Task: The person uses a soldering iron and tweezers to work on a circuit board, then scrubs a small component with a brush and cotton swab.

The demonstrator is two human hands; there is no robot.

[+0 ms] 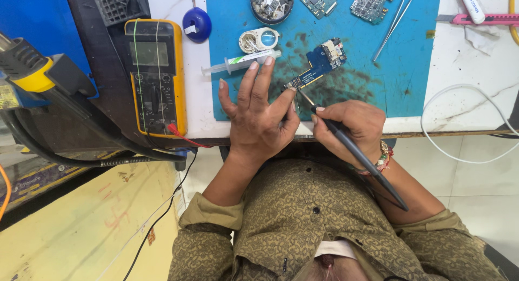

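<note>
A small blue circuit board (pixel 320 64) lies on a stained blue work mat (pixel 411 70). My left hand (pixel 258 116) has its fingers spread, and its thumb and forefinger pinch the board's near end. My right hand (pixel 350 124) grips a black pen-shaped soldering iron (pixel 357 154) like a pencil. The iron's thin metal tip touches the near end of the board, right beside my left fingertips. A clear syringe (pixel 238 64) lies just beyond my left fingers.
A yellow multimeter (pixel 157 78) with a red lead sits to the left. At the back of the mat are a round tin of parts (pixel 272 4), two more boards (pixel 370 2) and tweezers (pixel 397 19). A pink utility knife (pixel 481 19) and white cable (pixel 465 124) lie to the right.
</note>
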